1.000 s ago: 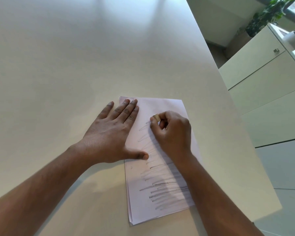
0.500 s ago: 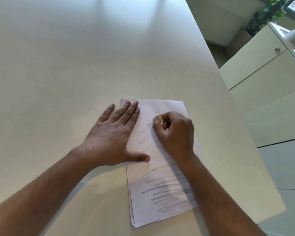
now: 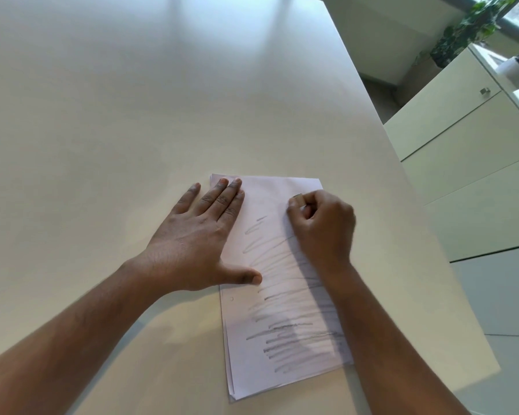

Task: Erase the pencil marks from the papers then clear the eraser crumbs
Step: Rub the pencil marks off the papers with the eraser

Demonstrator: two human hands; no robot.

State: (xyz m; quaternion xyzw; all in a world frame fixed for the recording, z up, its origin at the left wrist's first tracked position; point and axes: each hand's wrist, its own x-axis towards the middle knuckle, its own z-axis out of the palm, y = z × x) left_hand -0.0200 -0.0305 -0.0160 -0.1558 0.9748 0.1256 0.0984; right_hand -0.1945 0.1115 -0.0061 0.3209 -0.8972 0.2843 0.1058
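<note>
A small stack of white papers (image 3: pixel 282 295) lies on the counter (image 3: pixel 132 115), close to its near right corner. The top sheet is covered with grey pencil marks (image 3: pixel 294 333), running side to side in many lines. The marks are dark near the bottom of the sheet and paler higher up. The strip at the far end of the sheet has no marks.

A little tan eraser (image 3: pixel 297 196) sits at the far end of the top sheet, near its right edge. The right hand (image 3: pixel 322 226) is curled tight round it, pinching it between the thumb and the first finger. Only the tip of the eraser shows. It points down at the paper, but whether it touches is hard to tell.

The left hand (image 3: pixel 198 241) lies flat with straight fingers. It presses on the left side of the papers. Its thumb and two fingers rest on the sheet, and the rest of the hand rests on the counter.

To the right, past the counter edge, stand pale cupboards (image 3: pixel 468 145) with small metal knobs. A green leafy plant (image 3: pixel 468 28) is in the far right corner.
</note>
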